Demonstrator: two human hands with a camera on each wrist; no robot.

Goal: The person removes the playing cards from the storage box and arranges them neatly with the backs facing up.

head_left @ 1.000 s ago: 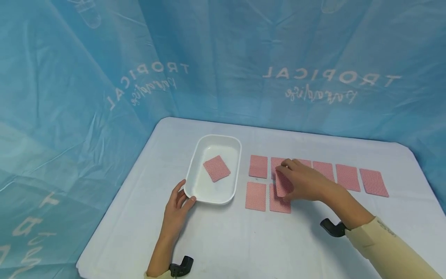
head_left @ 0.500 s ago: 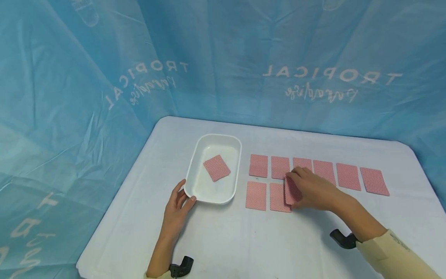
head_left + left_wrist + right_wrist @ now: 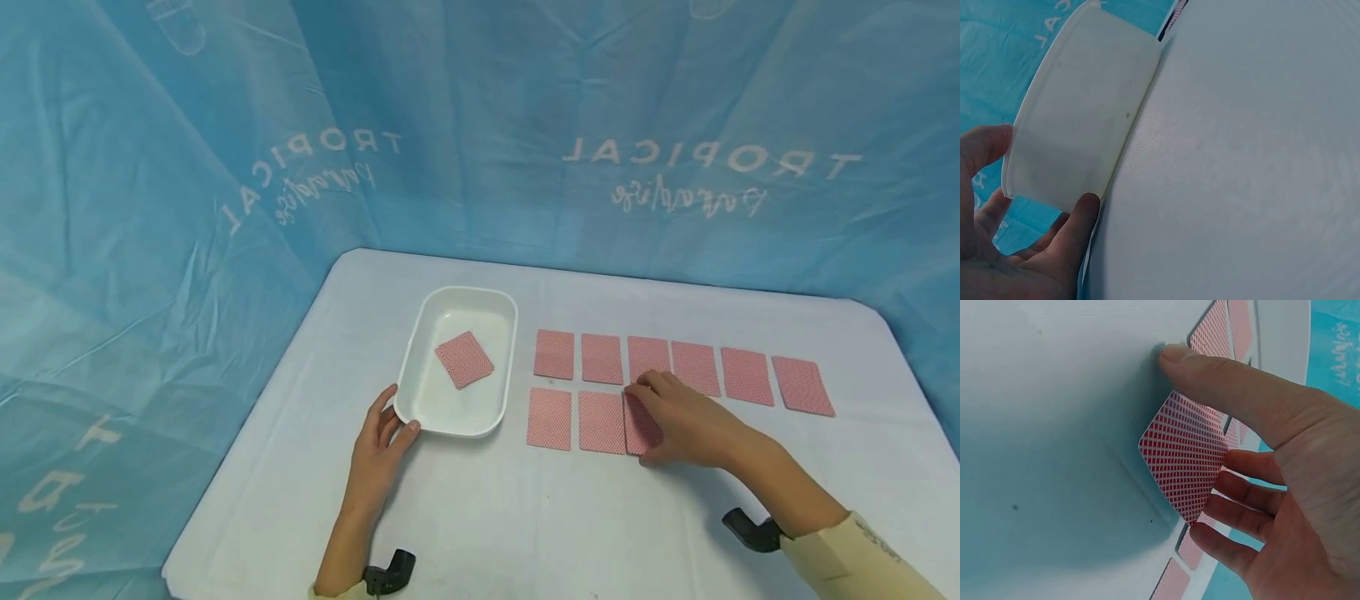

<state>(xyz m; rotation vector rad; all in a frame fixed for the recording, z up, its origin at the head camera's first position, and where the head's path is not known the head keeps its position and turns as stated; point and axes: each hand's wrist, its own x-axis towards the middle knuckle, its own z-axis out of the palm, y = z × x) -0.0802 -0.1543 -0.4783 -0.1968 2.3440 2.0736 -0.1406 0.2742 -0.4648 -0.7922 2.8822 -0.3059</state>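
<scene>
Card [image 3: 640,427] has been lowered to the counter [image 3: 495,517] beside its neighbour [image 3: 602,422], apparently extending the near row to three, pinched by the right hand [image 3: 690,427] while the tray [image 3: 450,408] is gripped at one corner by the left hand [image 3: 377,458], four fingers [image 3: 1254,467] along the card's edge being shown only at the right wrist.

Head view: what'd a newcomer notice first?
Two rows of red-patterned cards lie on the right of the table, the right hand touching the nearer row's rightmost card. Then the white tray to their left, a similar card showing inside, the left hand at its near-left corner.
</scene>
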